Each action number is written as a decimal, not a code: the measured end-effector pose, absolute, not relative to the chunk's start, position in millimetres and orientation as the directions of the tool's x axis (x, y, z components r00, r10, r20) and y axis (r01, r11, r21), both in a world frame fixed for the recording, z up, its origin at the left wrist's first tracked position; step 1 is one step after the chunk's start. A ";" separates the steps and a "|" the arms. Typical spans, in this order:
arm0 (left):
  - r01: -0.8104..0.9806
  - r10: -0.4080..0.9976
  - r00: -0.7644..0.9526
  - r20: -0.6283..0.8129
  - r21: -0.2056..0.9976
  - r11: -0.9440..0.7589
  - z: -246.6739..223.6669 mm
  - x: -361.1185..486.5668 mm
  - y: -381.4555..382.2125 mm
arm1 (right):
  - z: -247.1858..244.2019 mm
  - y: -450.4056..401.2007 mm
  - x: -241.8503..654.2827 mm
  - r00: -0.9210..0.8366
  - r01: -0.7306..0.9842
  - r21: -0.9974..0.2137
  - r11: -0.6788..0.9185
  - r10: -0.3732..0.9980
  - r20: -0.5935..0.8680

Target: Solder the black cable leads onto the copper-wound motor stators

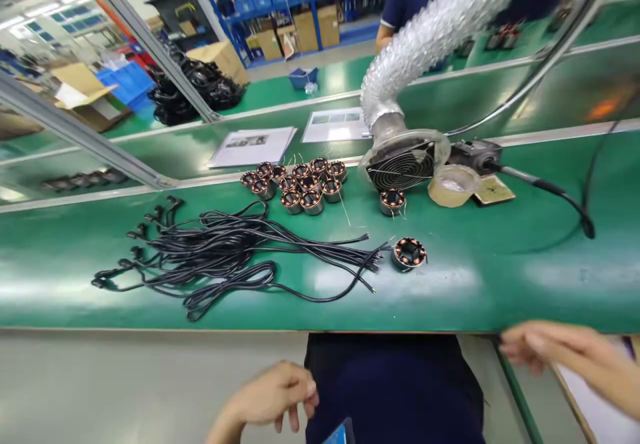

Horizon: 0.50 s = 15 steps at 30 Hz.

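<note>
At six o'clock of the frame, below the near edge of the green workbench (525, 277), the person's left hand (273, 397) hangs with fingers loosely curled downward, holding nothing. Over at four o'clock the right hand (545, 351) reaches inward, fingers stretched flat and together, also empty and blurred, just beside the bench edge. Nearest to both, toward twelve o'clock from the hands, a single copper-wound stator (409, 253) lies on the bench, touching the bare ends of a bundle of black cables (225, 257) that spreads off to nine o'clock. Farther back sits a cluster of stators (297, 184), with one more stator (391, 201) alone before the fan guard (400, 169) of a silver flexible duct (440, 24), and a roll of tape (453, 185) beside it at three o'clock
</note>
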<state>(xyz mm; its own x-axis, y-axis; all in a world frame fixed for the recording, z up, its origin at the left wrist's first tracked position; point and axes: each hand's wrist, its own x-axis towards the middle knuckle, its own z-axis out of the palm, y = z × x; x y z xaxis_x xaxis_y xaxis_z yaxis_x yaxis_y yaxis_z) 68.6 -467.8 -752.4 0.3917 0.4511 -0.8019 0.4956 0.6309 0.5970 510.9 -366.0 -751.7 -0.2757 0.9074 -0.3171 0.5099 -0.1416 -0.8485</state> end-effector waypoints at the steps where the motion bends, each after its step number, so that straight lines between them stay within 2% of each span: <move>1: 0.454 0.564 0.444 -0.696 0.718 0.527 -736.9 67.3 -458.8 | -741.1 -347.4 513.3 -0.308 0.448 -0.866 -0.222 0.871 -0.383; 2: 0.394 0.688 0.493 -0.533 0.842 0.369 -720.3 68.2 -445.1 | -730.1 -327.2 512.6 -0.207 0.435 -0.870 -0.231 0.915 -0.346; 3: 0.371 0.811 0.460 -0.362 0.908 0.194 -704.6 72.1 -427.1 | -719.8 -306.8 509.0 -0.063 0.400 -0.887 -0.232 0.958 -0.279; 4: 0.409 0.889 0.399 -0.224 0.911 0.046 -691.4 78.8 -405.5 | -711.1 -286.9 503.1 0.080 0.316 -0.922 -0.223 0.975 -0.208; 5: 0.484 0.935 0.334 -0.120 0.873 -0.061 -682.1 87.8 -381.2 | -704.5 -267.7 495.9 0.190 0.214 -0.956 -0.202 0.968 -0.162; 7: 0.654 0.971 0.238 0.030 0.734 -0.184 -677.3 109.5 -329.5 | -698.8 -232.0 481.6 0.307 0.133 -0.982 -0.130 0.948 -0.084; 8: 0.718 0.973 0.221 0.064 0.664 -0.206 -681.2 120.0 -305.1 | -699.1 -215.5 476.0 0.350 0.116 -0.989 -0.095 0.935 -0.049; 10: 0.771 0.981 0.194 0.020 0.615 -0.165 -696.3 135.8 -265.7 | -703.7 -185.4 468.7 0.417 0.113 -0.993 -0.033 0.909 0.018; 15: 0.756 0.981 0.180 -0.066 0.648 -0.095 -723.4 143.5 -240.3 | -716.4 -135.9 463.4 0.448 0.161 -0.986 -0.038 0.893 0.039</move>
